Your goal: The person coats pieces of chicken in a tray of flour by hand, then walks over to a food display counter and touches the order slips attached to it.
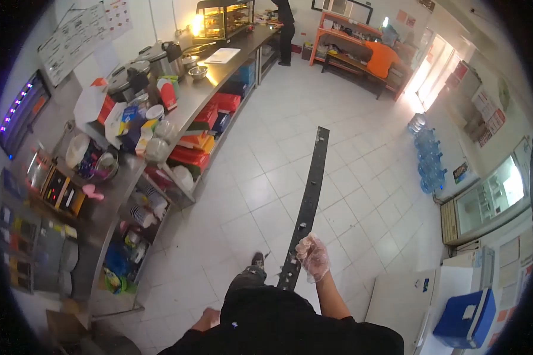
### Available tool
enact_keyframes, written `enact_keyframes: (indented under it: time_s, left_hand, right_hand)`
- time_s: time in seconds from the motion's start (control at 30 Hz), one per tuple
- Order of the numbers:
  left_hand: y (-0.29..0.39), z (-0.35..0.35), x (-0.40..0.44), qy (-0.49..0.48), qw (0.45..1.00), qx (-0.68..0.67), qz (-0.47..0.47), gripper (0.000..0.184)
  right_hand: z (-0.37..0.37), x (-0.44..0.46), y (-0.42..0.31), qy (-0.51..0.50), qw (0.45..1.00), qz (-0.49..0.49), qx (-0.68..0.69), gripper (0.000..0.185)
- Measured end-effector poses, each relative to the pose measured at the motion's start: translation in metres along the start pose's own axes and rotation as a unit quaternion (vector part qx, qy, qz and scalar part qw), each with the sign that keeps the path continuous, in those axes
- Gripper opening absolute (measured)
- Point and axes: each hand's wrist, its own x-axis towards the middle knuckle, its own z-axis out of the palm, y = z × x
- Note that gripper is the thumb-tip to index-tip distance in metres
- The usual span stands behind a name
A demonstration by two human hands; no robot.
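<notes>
My right hand wears a clear plastic glove and is raised in front of me, its fingers curled closed. Whatever it may hold is hidden by the fingers. Behind it a long dark strip, which looks like a drain cover, runs along the tiled floor with small pale bits on it. My left hand hangs low beside my dark clothing; only part of it shows and its fingers are hard to see. One of my shoes is on the floor left of the strip.
On the left runs a steel counter with pots, bowls and a white board. Blue water jugs stand along the right wall. A white chest and a blue cooler are near right. Another person stands far back.
</notes>
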Motion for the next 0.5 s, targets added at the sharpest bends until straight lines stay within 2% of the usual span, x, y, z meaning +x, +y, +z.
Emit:
enact_keyframes:
  time_s: [0.03, 0.1, 0.13, 0.17, 0.2, 0.23, 0.3, 0.33, 0.4, 0.5]
  left_hand:
    - [0.049, -0.038, 0.025, 0.017, 0.999, 0.034, 0.006, 0.033]
    - [0.148, -0.153, 0.019, 0.114, 0.974, 0.120, 0.158, 0.036]
    - [0.199, -0.200, 0.029, 0.129, 0.983, 0.023, 0.126, 0.038]
    - [0.251, -0.246, 0.034, 0.178, 0.972, -0.002, 0.152, 0.041]
    - [0.308, -0.300, 0.014, 0.195, 0.957, 0.026, 0.212, 0.045]
    - [0.356, -0.339, 0.028, 0.293, 0.925, 0.040, 0.236, 0.043]
    - [0.448, -0.420, -0.013, 0.316, 0.896, -0.070, 0.303, 0.038]
    - [0.485, -0.451, -0.008, 0.322, 0.895, -0.067, 0.301, 0.038]
    - [0.544, -0.510, 0.015, 0.306, 0.873, -0.167, 0.342, 0.036]
    - [0.594, -0.561, 0.048, 0.308, 0.884, -0.159, 0.314, 0.039]
  right_hand:
    - [0.008, 0.027, -0.014, 0.023, 1.000, 0.007, 0.013, 0.031]
    - [0.021, 0.079, -0.041, 0.007, 0.999, 0.019, 0.034, 0.031]
    - [0.028, 0.104, -0.053, 0.022, 0.999, 0.008, 0.043, 0.030]
    - [0.035, 0.130, -0.066, 0.035, 0.998, -0.005, 0.052, 0.029]
    - [0.041, 0.157, -0.078, 0.030, 0.997, -0.014, 0.070, 0.027]
    - [0.045, 0.185, -0.090, 0.027, 0.997, -0.015, 0.075, 0.027]
    - [0.047, 0.244, -0.112, 0.027, 0.998, -0.029, 0.053, 0.026]
    - [0.043, 0.276, -0.123, 0.037, 0.998, -0.025, 0.037, 0.027]
    - [0.046, 0.341, -0.146, 0.041, 0.999, -0.023, 0.023, 0.026]
    - [0.057, 0.443, -0.190, 0.066, 0.998, 0.010, 0.018, 0.023]
